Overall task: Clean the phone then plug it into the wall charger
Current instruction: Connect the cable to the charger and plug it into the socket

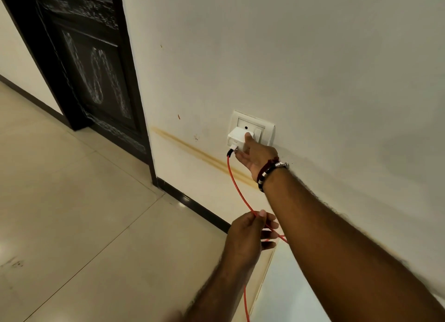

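Observation:
A white charger block [235, 138] sits in the white wall socket plate [268, 131], low on the wall. My right hand [255, 156] reaches out to it, fingers and thumb closed around the block's right side. A red cable [237, 189] with a black end runs from the block's underside down to my left hand [248, 235], which pinches the cable between thumb and fingers. The cable continues below that hand to the frame's bottom edge. No phone is in view.
A dark carved door [91, 68] stands at the left, with a dark skirting board [192, 205] along the wall's base. The floor [84, 213] is pale tile. A white surface [286, 288] shows under my right forearm at the bottom.

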